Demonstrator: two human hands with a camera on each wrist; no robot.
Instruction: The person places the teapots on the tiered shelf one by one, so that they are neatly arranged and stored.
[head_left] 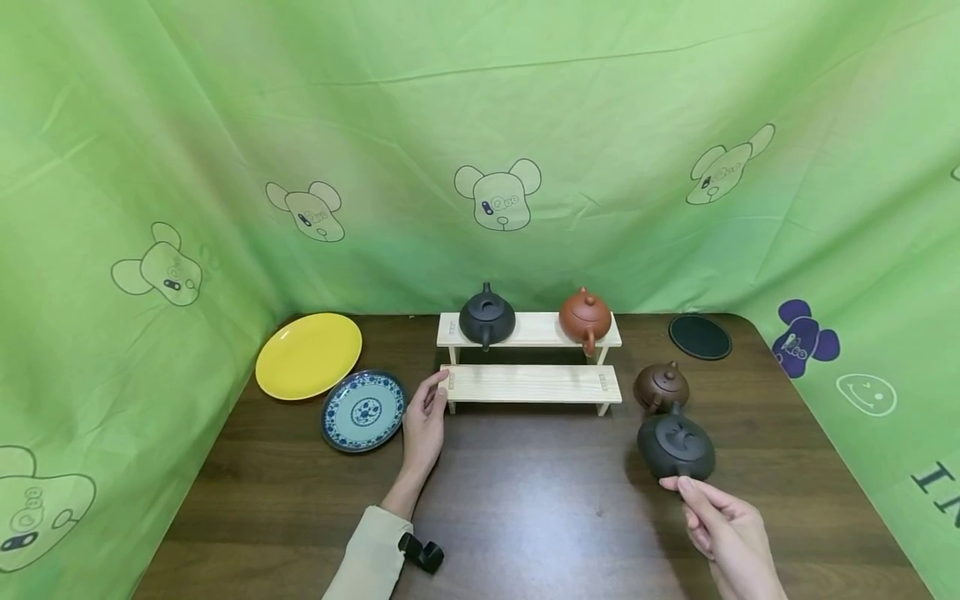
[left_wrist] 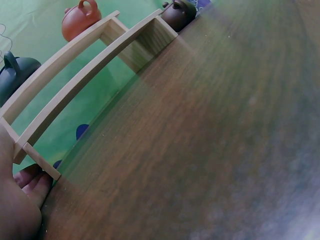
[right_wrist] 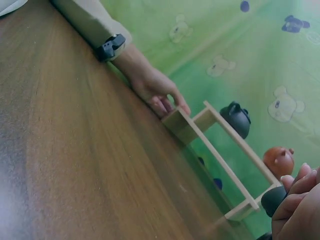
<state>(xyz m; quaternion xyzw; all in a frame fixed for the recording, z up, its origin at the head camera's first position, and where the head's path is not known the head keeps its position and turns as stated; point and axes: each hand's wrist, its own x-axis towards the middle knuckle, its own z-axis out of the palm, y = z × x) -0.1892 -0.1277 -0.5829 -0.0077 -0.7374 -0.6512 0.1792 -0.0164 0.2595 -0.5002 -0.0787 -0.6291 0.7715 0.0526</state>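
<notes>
A two-tier wooden stand (head_left: 531, 385) stands at the middle of the table. My left hand (head_left: 424, 425) grips the left end of its lower tier, thumb on top and fingers by the leg. My right hand (head_left: 727, 533) pinches the handle of a black teapot (head_left: 677, 447), which looks raised a little off the table. In the right wrist view, fingers partly hide this black teapot (right_wrist: 273, 200). Just behind it sits a dark brown teapot (head_left: 662, 386). On the upper tier are another black teapot (head_left: 487, 317) at left and a reddish-brown teapot (head_left: 585, 317) at right.
Left of the stand lie a yellow plate (head_left: 309, 357) and a blue patterned plate (head_left: 365, 412). A dark round coaster (head_left: 700, 337) lies at the back right of the brown wooden table (head_left: 525, 517). Green printed cloth (head_left: 600, 125) hangs behind and at both sides.
</notes>
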